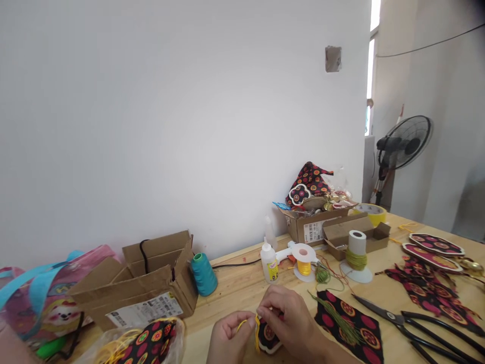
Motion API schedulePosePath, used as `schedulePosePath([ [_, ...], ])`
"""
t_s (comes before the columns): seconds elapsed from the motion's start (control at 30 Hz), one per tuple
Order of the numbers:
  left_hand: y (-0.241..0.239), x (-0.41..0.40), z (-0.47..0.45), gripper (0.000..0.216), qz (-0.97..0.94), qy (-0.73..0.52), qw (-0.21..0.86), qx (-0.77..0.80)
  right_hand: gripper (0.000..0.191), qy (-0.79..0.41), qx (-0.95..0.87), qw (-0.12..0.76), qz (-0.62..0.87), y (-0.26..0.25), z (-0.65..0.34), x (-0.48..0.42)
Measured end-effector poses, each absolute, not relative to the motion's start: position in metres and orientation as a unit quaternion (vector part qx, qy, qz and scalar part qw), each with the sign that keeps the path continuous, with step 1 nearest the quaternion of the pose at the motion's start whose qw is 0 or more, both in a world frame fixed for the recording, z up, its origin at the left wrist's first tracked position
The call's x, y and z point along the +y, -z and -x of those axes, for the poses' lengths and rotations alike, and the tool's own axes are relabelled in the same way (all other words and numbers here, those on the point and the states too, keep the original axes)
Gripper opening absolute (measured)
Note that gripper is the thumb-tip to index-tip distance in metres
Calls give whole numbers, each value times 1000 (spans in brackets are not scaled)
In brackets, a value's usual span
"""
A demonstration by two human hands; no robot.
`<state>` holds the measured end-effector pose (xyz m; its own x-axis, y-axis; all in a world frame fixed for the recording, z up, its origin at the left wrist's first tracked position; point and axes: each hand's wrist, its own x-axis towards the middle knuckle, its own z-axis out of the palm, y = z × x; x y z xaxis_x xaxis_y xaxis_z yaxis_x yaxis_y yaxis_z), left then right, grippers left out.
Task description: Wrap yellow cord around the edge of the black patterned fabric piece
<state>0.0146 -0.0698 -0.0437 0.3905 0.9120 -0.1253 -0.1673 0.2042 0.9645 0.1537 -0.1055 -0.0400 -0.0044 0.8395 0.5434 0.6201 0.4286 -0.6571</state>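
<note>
i see two bare hands low in my view, the left hand (229, 337) and the right hand (290, 321). no gloves, rings or watch show. both wrists are bare, with no sleeve reaching into view.

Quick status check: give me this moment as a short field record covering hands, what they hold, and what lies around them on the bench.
left hand: pinching a yellow cord at the edge of the piece
right hand: gripping the small patterned fabric piece from above
surface: wooden table
right of hands: patterned fabric square with a green tassel on it, black scissors
behind hands: glue bottle, yellow thread spool, green thread spool, teal thread cone
left: open cardboard box, pink bag
</note>
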Motion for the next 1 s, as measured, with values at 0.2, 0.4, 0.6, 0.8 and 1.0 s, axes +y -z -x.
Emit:
schedulePosePath([
  [0.2,46,-66,-14,24,-483,-421,675,366,17,-117,-700,488,509,45,-156,-102],
  [0.4,49,-65,-15,26,-513,-397,664,372,19,-116,-696,511,491,43,-155,-104],
  [0.6,56,-64,-15,27,-484,-425,677,356,19,-146,-666,521,514,47,-154,-100],
  [0.8,54,-62,-14,24,-487,-418,675,364,19,-139,-679,491,528,48,-156,-98],
  [1.0,53,-62,-12,23,-509,-405,668,362,8,-69,-721,520,453,24,-160,-113],
])
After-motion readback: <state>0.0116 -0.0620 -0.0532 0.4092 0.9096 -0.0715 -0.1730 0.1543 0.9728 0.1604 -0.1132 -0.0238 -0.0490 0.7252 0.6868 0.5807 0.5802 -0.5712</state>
